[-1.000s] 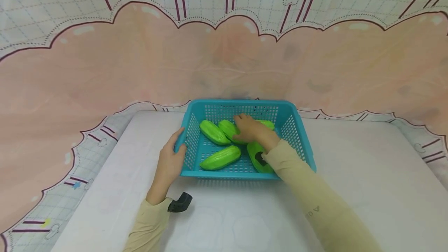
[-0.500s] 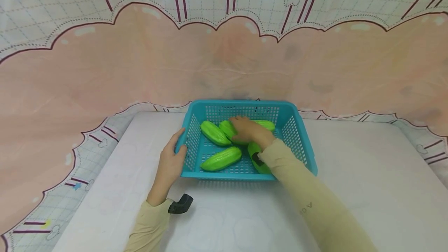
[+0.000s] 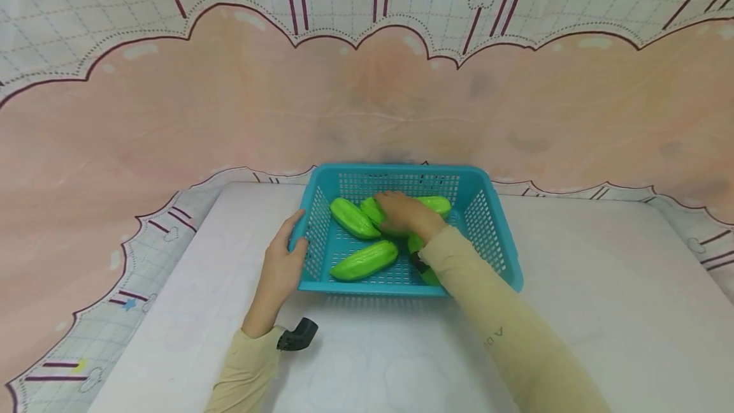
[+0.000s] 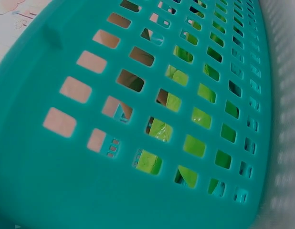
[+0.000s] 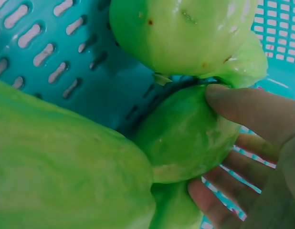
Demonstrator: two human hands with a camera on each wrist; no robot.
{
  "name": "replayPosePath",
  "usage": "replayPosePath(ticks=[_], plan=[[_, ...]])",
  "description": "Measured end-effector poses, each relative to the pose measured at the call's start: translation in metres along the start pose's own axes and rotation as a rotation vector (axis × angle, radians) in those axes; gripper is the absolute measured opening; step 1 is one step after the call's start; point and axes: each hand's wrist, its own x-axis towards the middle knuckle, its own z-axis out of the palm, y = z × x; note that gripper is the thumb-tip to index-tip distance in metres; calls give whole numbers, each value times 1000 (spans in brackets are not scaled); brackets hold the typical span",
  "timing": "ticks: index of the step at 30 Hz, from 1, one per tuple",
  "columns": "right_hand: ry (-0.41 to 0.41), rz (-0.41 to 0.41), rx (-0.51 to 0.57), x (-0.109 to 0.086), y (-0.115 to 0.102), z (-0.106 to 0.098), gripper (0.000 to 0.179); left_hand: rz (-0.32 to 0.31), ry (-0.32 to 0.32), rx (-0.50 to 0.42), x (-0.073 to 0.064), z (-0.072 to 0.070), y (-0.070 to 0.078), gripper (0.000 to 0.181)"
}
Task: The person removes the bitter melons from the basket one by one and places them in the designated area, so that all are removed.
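A blue-green plastic basket (image 3: 332, 287) stands on the white table, with several plump green gourds in it. My right hand (image 3: 407, 214) reaches into the basket and holds one gourd (image 5: 185, 131). In the right wrist view its thumb lies on top and the other fingers go round the far side. At the basket's left side, my left hand (image 3: 283, 266) rests against the rim with its fingers straight. Other gourds lie about the right hand: one to its left (image 3: 353, 218), one nearer the front (image 3: 365, 261), one behind it (image 3: 436, 205). My right sleeve partly hides another gourd (image 3: 431, 276).
The slotted basket wall (image 4: 138, 114) fills the left wrist view, with green showing through its holes. A patterned cloth (image 3: 367, 107) hangs behind the white table (image 3: 602, 260). Black devices (image 3: 298, 334) are strapped at both wrists.
My right hand and forearm have shifted a little to the left inside the basket. The left hand stays at the rim, and the basket keeps its place.
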Motion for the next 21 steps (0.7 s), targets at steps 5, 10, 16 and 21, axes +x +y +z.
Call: replayPosePath(ticks=[5, 10, 16, 21], plan=[[7, -6, -15, 2, 0, 1, 69, 0, 3, 0, -1, 0, -1, 51], [13, -5, -4, 3, 2, 3, 70, -4, 4, 4, -1, 0, -1, 51], [17, -5, 26, 3, 4, 3, 71, -7, 3, 8, -1, 1, 0, 52], [21, -18, 45, 1, 4, 2, 71, -6, 4, 14, -1, 0, -1, 52]])
